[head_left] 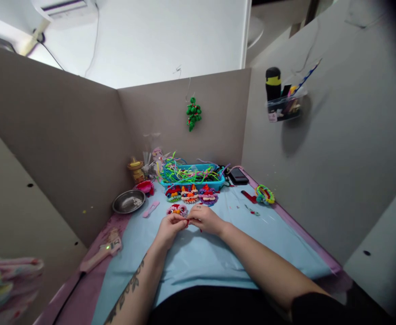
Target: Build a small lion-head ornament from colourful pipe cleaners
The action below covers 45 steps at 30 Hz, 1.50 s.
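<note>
My left hand (170, 229) and my right hand (207, 220) meet over the middle of the blue sheet, fingertips pinched together. Between them shows a small red piece (187, 222), mostly hidden by the fingers and too small to name. Just beyond my fingers lies a pink-and-red craft figure (177, 209) with round eyes and an orange middle, partly covered by my hands. Behind it stand three more colourful figures in a row: a red-and-green one (173, 194), an orange-and-white one (189, 195) and a purple-and-red one (208, 195).
A blue basket (193, 185) of colourful fuzzy stems stands at the back. On the left are a metal bowl (127, 204), a pink strip (151, 209) and a corded glue gun (101, 256). At right lie a black phone (238, 176) and a green-yellow coil (264, 194). Partitions enclose the table.
</note>
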{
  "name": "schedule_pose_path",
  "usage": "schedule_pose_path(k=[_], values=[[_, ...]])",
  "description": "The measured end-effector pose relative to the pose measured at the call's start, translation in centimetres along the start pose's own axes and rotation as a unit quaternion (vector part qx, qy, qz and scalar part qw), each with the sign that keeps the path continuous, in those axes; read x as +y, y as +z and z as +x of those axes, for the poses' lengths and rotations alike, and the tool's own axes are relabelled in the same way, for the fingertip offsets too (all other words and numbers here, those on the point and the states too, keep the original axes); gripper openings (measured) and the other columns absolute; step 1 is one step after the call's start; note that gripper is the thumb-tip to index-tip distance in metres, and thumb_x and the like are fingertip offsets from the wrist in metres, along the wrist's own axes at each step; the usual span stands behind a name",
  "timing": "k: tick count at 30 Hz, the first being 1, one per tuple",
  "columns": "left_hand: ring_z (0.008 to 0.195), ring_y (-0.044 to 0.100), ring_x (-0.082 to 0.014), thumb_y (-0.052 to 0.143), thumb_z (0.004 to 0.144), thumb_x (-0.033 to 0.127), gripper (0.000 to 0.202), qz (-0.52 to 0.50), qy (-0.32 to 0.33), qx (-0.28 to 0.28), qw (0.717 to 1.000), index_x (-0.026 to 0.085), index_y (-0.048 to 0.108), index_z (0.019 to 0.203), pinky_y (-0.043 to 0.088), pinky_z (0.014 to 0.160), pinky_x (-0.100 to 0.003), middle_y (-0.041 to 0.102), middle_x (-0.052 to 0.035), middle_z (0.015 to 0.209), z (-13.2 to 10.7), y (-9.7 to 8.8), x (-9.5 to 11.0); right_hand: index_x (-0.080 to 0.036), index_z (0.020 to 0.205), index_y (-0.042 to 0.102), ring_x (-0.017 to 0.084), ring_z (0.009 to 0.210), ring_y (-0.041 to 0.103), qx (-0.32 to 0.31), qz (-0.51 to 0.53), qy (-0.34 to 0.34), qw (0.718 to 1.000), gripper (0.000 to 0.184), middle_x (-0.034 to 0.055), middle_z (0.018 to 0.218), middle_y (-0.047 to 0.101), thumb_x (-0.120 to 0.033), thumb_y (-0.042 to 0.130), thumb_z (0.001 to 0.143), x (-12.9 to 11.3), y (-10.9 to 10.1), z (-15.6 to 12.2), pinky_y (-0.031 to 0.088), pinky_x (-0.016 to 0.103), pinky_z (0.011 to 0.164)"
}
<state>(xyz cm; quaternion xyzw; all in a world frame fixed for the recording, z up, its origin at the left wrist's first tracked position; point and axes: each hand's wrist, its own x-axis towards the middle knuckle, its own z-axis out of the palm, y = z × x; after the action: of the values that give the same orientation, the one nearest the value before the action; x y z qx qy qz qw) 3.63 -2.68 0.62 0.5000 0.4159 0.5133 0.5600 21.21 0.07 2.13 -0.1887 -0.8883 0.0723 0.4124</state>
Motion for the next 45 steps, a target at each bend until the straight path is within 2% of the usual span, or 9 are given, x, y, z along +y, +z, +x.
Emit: schedule_pose_path(k=[6,10,17,25,29,33,39,42,45], values=[[0.054,0.061,-0.0145,0.079,0.052,0.025,0.026,0.003,-0.019,0.002,1.0,0.013,0.062,0.067,0.046,0.056,-0.025,0.067,-0.0028,0.057,-0.1,0.0,-0.2,-0.018,0.076,0.063,0.015,0.067,0.054,0.028,-0.02,-0.024,0.999,0.016,0.0053,0.069,0.062,-0.022,0.051,0.084,-0.2,0.3,0.0,0.044,0.027,0.064],[0.054,0.059,-0.0123,0.078,0.053,0.023,0.024,-0.006,-0.005,0.003,1.0,0.013,0.062,0.067,0.045,0.057,-0.023,0.067,-0.002,0.057,0.0,0.0,-0.1,-0.018,0.079,0.064,0.015,0.07,0.056,0.031,0.003,-0.018,0.999,0.015,0.0052,0.072,0.063,-0.022,0.051,0.085,-0.1,0.2,0.0,0.044,0.027,0.067],[0.053,0.058,-0.0116,0.077,0.055,0.022,0.02,0.012,0.031,0.035,0.999,0.013,0.061,0.063,0.042,0.055,-0.021,0.065,-0.0018,0.056,0.4,-0.2,-0.4,-0.018,0.083,0.065,0.015,0.073,0.056,0.007,-0.016,0.055,0.998,0.012,0.0046,0.075,0.062,-0.02,0.054,0.083,0.1,0.0,0.0,0.042,0.026,0.069],[0.057,0.059,-0.0136,0.075,0.055,0.021,0.016,0.05,0.08,0.108,0.99,0.013,0.062,0.062,0.044,0.058,-0.024,0.066,-0.0024,0.06,0.3,-0.1,-0.3,-0.018,0.075,0.068,0.013,0.066,0.055,0.049,0.025,0.168,0.984,0.013,0.0022,0.07,0.061,-0.011,0.057,0.074,-0.6,1.1,0.3,0.04,0.023,0.064],[0.058,0.059,-0.0146,0.072,0.057,0.02,0.012,0.11,0.113,0.132,0.979,0.013,0.063,0.061,0.045,0.06,-0.025,0.065,-0.0021,0.059,0.1,0.2,0.0,-0.016,0.065,0.065,0.012,0.061,0.053,0.042,0.088,0.275,0.956,0.007,0.0008,0.064,0.06,-0.012,0.06,0.068,-0.2,1.4,0.4,0.038,0.022,0.058],[0.058,0.058,-0.0139,0.072,0.059,0.022,0.011,0.138,0.135,0.139,0.971,0.014,0.064,0.061,0.044,0.058,-0.024,0.065,-0.0015,0.06,0.1,0.5,0.2,-0.015,0.063,0.06,0.009,0.05,0.047,0.022,0.241,0.36,0.901,0.008,-0.0029,0.054,0.055,-0.021,0.065,0.065,0.2,1.8,0.4,0.034,0.02,0.048],[0.059,0.059,-0.0133,0.073,0.06,0.026,0.017,0.083,0.118,0.137,0.98,0.014,0.063,0.066,0.045,0.058,-0.024,0.065,-0.0016,0.063,0.2,0.3,-0.4,-0.016,0.066,0.055,0.008,0.042,0.044,0.03,0.378,0.4,0.834,0.017,-0.0043,0.049,0.054,-0.028,0.067,0.063,-0.2,2.6,0.6,0.032,0.019,0.041],[0.059,0.059,-0.0135,0.074,0.058,0.027,0.019,0.036,0.104,0.133,0.985,0.014,0.063,0.067,0.046,0.059,-0.024,0.065,-0.0016,0.063,0.3,0.4,-0.6,-0.015,0.065,0.055,0.009,0.044,0.048,0.042,0.409,0.401,0.819,0.022,-0.0029,0.051,0.056,-0.031,0.07,0.061,-0.2,2.9,0.6,0.035,0.02,0.043],[0.058,0.059,-0.0125,0.074,0.057,0.027,0.02,0.005,0.085,0.13,0.988,0.014,0.062,0.067,0.046,0.058,-0.024,0.065,-0.0007,0.062,0.4,0.7,-0.7,-0.016,0.062,0.052,0.007,0.043,0.043,0.053,0.41,0.393,0.821,0.027,-0.0046,0.05,0.052,-0.034,0.072,0.059,0.0,3.1,0.5,0.032,0.019,0.041]])
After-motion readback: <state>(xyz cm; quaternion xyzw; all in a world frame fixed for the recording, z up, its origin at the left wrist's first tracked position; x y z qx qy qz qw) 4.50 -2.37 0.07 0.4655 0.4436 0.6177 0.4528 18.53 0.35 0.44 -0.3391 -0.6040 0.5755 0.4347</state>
